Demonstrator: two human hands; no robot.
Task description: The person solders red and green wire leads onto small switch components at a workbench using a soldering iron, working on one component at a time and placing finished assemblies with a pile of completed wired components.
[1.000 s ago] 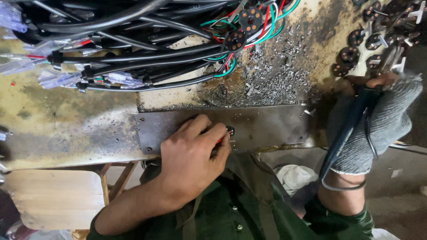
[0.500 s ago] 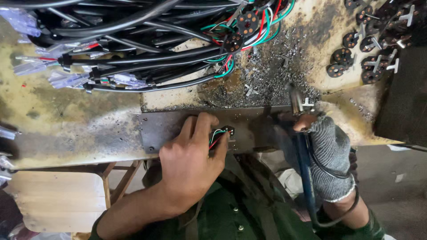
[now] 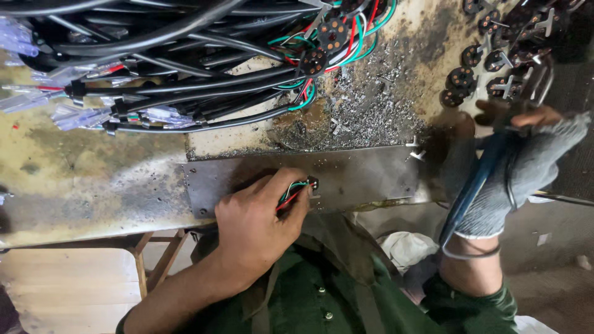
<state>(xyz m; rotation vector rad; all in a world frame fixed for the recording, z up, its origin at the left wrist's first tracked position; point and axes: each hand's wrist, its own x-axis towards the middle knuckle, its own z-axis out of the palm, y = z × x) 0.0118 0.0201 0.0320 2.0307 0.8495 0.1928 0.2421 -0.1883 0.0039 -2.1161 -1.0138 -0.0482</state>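
Left hand (image 3: 257,219), fingers closed, pinned a small connector with red, green and white wires (image 3: 296,192) onto the metal plate (image 3: 365,176) at the worktop (image 3: 80,173) edge, steadying it, while gloved right hand (image 3: 516,170) gripped a blue-handled tool (image 3: 473,185) near loose black connectors (image 3: 489,59).

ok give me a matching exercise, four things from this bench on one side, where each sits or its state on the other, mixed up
Things
1. left hand
2. right hand
3. black cable bundle
4. metal shavings

Place or state
A. heaped on the bench just beyond the metal plate
B. gloved in grey, gripping a blue-handled tool
C. bare, pinching red, green and white wires on the plate
D. spread across the far left of the bench

Pairs: 1-C, 2-B, 3-D, 4-A
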